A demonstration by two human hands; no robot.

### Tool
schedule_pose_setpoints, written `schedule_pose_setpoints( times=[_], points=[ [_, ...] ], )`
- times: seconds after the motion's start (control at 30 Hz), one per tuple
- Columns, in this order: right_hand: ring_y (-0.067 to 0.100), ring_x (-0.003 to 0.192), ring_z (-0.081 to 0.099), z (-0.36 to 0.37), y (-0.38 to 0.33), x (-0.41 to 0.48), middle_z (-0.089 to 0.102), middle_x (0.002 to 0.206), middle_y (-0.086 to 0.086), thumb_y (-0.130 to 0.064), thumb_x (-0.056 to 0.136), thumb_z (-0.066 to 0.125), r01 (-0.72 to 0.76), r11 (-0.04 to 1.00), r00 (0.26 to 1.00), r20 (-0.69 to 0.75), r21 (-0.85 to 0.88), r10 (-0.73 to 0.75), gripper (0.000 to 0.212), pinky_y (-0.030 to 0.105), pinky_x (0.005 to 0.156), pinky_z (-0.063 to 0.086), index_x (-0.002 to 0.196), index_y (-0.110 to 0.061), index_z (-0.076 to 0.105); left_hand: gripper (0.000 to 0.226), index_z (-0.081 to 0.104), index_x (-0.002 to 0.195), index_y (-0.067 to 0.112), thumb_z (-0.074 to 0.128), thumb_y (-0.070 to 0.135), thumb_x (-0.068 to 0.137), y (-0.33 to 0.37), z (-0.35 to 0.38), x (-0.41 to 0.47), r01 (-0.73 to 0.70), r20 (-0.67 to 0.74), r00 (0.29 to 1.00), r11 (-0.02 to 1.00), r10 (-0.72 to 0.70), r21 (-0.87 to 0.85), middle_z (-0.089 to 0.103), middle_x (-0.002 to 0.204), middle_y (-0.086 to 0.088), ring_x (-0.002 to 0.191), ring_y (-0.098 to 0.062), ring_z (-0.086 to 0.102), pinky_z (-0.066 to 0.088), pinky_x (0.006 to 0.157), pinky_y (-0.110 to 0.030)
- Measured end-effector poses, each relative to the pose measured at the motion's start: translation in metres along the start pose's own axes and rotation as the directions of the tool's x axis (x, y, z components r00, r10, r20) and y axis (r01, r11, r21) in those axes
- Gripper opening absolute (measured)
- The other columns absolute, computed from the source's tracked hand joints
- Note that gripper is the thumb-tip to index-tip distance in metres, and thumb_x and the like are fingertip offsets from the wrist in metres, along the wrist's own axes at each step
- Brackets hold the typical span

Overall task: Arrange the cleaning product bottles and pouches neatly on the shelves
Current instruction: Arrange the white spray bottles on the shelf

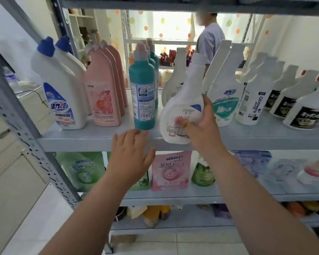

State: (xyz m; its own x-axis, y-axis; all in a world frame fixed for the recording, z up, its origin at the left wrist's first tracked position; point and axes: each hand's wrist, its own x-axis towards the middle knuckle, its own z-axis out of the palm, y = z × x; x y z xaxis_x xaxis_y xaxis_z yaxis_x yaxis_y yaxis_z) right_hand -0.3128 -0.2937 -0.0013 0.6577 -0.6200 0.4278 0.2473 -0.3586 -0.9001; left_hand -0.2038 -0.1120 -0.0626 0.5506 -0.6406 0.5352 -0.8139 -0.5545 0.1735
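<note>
My right hand (199, 124) grips a white bottle (180, 107) by its lower body, holding it tilted at the front edge of the grey upper shelf (99, 138). My left hand (131, 155) is open, fingers spread, just in front of the shelf edge below a teal bottle (144, 92). Rows of bottles stand on that shelf: white ones with blue caps (63, 85), pink ones (103, 89), white ones with green labels (223, 92) and black-labelled ones (302, 107). On the lower shelf stand a green pouch (83, 170) and a pink pouch (170, 170).
A slanted grey upright (17, 115) of the rack runs down the left side. Another person (210, 39) stands behind the rack. Blurred pouches (284, 166) lie on the lower shelf's right. More goods sit on the bottom shelf (155, 214).
</note>
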Motion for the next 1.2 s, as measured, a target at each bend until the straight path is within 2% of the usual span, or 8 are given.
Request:
schedule_pose_setpoints(
  times=[0.13, 0.27, 0.37, 0.53, 0.73, 0.97, 1.1, 1.2],
  points=[
    [-0.02, 0.097, 0.056, 0.0, 0.012, 0.028, 0.057, 0.115, -0.024, -0.009, 0.082, 0.082, 0.005, 0.997, 1.0, -0.006, -0.078, -0.006, 0.075, 0.0, 0.077, 0.044, 0.123, -0.052, 0.035, 0.069, 0.054, 0.141, 0.014, 0.045, 0.055, 0.087, -0.007, 0.029, -0.004, -0.016, 0.062, 0.998, 0.988, 0.006, 0.153, 0.054, 0.143, -0.016, 0.136, -0.04, 0.047, 0.019, 0.115, -0.07],
    [-0.011, 0.105, 0.055, 0.004, 0.024, 0.045, 0.055, 0.117, -0.024, -0.008, 0.083, 0.082, -0.01, 0.992, 1.0, -0.005, -0.126, 0.009, 0.08, 0.002, 0.078, 0.047, 0.139, -0.04, 0.034, 0.068, 0.06, 0.135, 0.009, 0.057, 0.051, 0.081, -0.012, 0.047, -0.003, -0.036, -0.077, 0.996, 0.98, 0.052, 0.196, 0.057, 0.139, -0.018, 0.131, -0.041, 0.051, 0.023, 0.112, -0.072],
    [-0.017, 0.103, 0.054, 0.008, 0.031, 0.051, 0.054, 0.118, -0.026, -0.01, 0.083, 0.081, 0.013, 0.988, 1.0, -0.023, -0.156, -0.016, 0.08, 0.0, 0.08, 0.044, 0.146, -0.032, 0.036, 0.067, 0.059, 0.133, 0.01, 0.059, 0.05, 0.08, -0.014, 0.058, 0.0, -0.027, -0.167, 0.984, 0.979, 0.062, 0.202, 0.059, 0.135, -0.017, 0.129, -0.04, 0.052, 0.023, 0.112, -0.071],
    [0.01, 0.114, 0.054, 0.011, 0.044, 0.062, 0.051, 0.115, -0.024, -0.028, 0.081, 0.084, 0.073, 0.952, 0.992, -0.077, -0.297, -0.1, 0.082, 0.025, 0.098, 0.047, 0.148, -0.036, 0.037, 0.069, 0.05, 0.134, 0.013, 0.062, 0.051, 0.077, -0.022, 0.076, 0.005, -0.026, -0.259, 0.962, 0.973, 0.086, 0.228, 0.059, 0.133, -0.016, 0.13, -0.037, 0.046, 0.02, 0.113, -0.071],
    [0.011, 0.117, 0.057, 0.018, 0.051, 0.068, 0.057, 0.131, -0.011, -0.032, 0.088, 0.077, 0.027, 0.948, 0.994, -0.094, -0.316, -0.059, 0.075, 0.039, 0.105, 0.051, 0.149, -0.031, 0.034, 0.072, 0.049, 0.135, 0.013, 0.061, 0.053, 0.076, -0.024, 0.079, 0.006, -0.032, -0.257, 0.962, 0.974, 0.09, 0.223, 0.051, 0.136, -0.014, 0.131, -0.037, 0.044, 0.015, 0.114, -0.07],
    [0.012, 0.134, 0.044, 0.024, 0.048, 0.062, 0.046, 0.148, -0.006, -0.038, 0.098, 0.065, -0.05, 0.912, 0.996, -0.092, -0.408, 0.013, 0.081, 0.031, 0.112, 0.036, 0.16, -0.026, 0.013, 0.076, 0.044, 0.138, 0.013, 0.056, 0.055, 0.076, -0.02, 0.071, 0.005, -0.038, -0.211, 0.975, 0.983, 0.077, 0.18, 0.045, 0.14, -0.013, 0.134, -0.036, 0.039, 0.006, 0.117, -0.065],
    [0.023, 0.132, 0.05, 0.023, 0.047, 0.049, 0.048, 0.146, 0.003, -0.047, 0.099, 0.058, -0.037, 0.808, 0.996, -0.089, -0.588, -0.019, 0.082, 0.043, 0.108, 0.047, 0.16, -0.023, 0.008, 0.073, 0.049, 0.139, 0.012, 0.055, 0.049, 0.077, -0.018, 0.062, 0.0, -0.034, -0.188, 0.98, 0.988, 0.062, 0.15, 0.054, 0.139, -0.015, 0.135, -0.037, 0.044, 0.013, 0.117, -0.067],
    [0.028, 0.135, 0.043, 0.009, 0.054, 0.014, 0.045, 0.147, 0.011, -0.041, 0.104, 0.047, 0.08, 0.62, 0.997, 0.049, -0.78, -0.066, 0.069, 0.042, 0.112, 0.039, 0.16, -0.017, 0.016, 0.072, 0.052, 0.141, 0.012, 0.056, 0.045, 0.077, -0.018, 0.055, -0.004, -0.037, -0.124, 0.991, 0.99, 0.054, 0.135, 0.055, 0.142, -0.014, 0.137, -0.036, 0.046, 0.014, 0.118, -0.067]
  ],
)
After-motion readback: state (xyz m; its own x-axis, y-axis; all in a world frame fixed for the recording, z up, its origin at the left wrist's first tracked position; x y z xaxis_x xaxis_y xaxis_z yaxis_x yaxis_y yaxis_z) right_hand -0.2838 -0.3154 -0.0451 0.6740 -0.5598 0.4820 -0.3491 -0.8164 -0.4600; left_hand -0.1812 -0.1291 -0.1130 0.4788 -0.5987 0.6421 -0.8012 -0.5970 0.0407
